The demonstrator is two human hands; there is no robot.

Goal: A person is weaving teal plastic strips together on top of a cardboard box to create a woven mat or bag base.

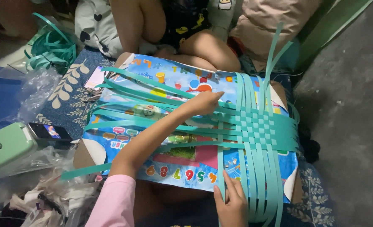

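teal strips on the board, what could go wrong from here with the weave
1. The left hand presses the loose horizontal teal strips where they fan apart; if it lifts, they could spring out of the woven patch.
2. The right hand pins only the nearest vertical strip; the others hang free over the colourful board and might slide.
3. The phone lies close to trailing strip ends, which could snag it.

- The colourful printed board [169,170] was mostly covered: teal strips [152,122] fanned across its left half, and the woven patch [258,126] took up its right.
- Left of the board, a phone [49,132], plastic bags [35,90] and a strip coil [51,48] crowded the floor.
- Behind the board, another person's knees [203,48] blocked the way.
- Right of the board lay bare grey floor [350,126].
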